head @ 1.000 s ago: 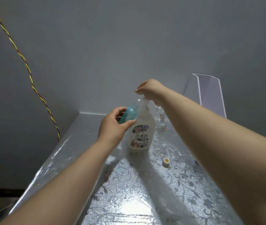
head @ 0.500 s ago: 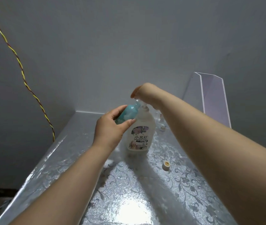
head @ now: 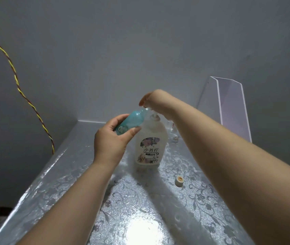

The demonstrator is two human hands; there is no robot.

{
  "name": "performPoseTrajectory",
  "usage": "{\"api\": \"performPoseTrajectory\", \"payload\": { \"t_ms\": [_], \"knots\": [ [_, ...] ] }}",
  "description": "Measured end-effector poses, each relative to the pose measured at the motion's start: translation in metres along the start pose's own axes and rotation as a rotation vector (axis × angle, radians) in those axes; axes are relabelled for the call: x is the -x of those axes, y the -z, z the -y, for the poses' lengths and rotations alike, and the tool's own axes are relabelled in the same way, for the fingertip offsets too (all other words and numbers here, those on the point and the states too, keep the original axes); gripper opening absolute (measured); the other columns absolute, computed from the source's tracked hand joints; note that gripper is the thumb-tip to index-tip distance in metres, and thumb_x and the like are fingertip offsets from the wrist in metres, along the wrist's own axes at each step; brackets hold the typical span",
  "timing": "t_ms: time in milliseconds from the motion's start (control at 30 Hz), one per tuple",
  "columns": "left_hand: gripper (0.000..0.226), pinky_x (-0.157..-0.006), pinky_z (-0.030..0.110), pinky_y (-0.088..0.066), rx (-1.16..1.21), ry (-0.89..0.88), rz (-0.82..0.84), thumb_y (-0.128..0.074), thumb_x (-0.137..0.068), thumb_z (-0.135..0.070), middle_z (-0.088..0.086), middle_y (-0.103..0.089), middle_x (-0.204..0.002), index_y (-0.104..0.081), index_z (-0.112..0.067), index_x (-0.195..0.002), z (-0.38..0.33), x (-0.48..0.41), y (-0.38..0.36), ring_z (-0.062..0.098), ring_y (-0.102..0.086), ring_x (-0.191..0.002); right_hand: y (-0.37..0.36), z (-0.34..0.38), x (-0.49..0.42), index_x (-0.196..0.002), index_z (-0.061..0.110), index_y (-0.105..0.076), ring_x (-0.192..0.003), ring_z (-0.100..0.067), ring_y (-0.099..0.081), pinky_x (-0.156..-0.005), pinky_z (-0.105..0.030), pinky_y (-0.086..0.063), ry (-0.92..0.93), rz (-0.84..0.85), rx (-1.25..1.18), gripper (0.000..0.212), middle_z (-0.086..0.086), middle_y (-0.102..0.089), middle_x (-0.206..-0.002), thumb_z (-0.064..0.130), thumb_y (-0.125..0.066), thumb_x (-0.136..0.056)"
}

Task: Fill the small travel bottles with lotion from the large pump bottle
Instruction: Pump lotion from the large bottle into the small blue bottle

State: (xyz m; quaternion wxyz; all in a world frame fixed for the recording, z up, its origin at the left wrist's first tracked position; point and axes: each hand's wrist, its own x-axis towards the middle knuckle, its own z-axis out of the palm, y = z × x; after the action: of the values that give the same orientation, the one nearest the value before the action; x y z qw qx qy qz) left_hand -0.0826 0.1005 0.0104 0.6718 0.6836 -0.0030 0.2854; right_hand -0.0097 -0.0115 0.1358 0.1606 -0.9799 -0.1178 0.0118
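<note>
L hand [head: 112, 140] grips teal travel bottle [head: 131, 119], tilted, mouth at nozzle of upright pump bottle [head: 149, 142]; R hand [head: 155, 100] sits on its pump top, fingers hidden; can't tell grip.

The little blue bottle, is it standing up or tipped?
Tipped. The left hand holds the blue bottle slanted, neck toward the pump bottle.

Floral table [head: 66, 174]: pump bottle [head: 149, 144], cap [head: 179, 180].
</note>
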Motion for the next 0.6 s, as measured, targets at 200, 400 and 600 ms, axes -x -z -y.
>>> {"api": "performPoseTrajectory", "payload": {
  "t_ms": [200,400,600],
  "knots": [
    [0.051,-0.080,0.018,-0.052,0.006,0.007,0.004,-0.087,-0.067,-0.021,-0.014,-0.072,-0.101,-0.069,-0.029,-0.114,-0.003,-0.001,-0.002,0.003,-0.069,-0.091,0.001,-0.005,0.004,-0.128,0.005,-0.058,-0.129,-0.028,-0.049,-0.088,-0.026,-0.042,-0.008,-0.013,-0.194,0.035,-0.013,-0.053,-0.137,0.010,-0.045,-0.097],
    [0.052,-0.083,0.019,-0.054,0.110,0.014,-0.047,-0.082,-0.071,-0.010,-0.002,-0.071,-0.109,-0.065,-0.025,-0.117,0.006,0.008,0.003,0.006,-0.069,-0.098,-0.003,-0.010,0.004,-0.117,0.005,-0.066,-0.092,-0.016,-0.046,-0.074,-0.025,-0.039,0.017,-0.022,-0.311,0.032,-0.017,-0.059,-0.130,0.003,-0.046,-0.092],
    [0.052,-0.088,0.026,-0.055,0.141,-0.023,-0.092,-0.083,-0.065,-0.014,0.004,-0.072,-0.108,-0.067,-0.030,-0.111,0.012,0.010,0.005,0.011,-0.070,-0.097,-0.011,-0.011,0.004,-0.118,0.007,-0.066,-0.089,-0.016,-0.044,-0.053,-0.019,-0.034,-0.038,0.005,-0.323,0.034,-0.020,-0.058,-0.130,0.000,-0.045,-0.092]
  ]
}}
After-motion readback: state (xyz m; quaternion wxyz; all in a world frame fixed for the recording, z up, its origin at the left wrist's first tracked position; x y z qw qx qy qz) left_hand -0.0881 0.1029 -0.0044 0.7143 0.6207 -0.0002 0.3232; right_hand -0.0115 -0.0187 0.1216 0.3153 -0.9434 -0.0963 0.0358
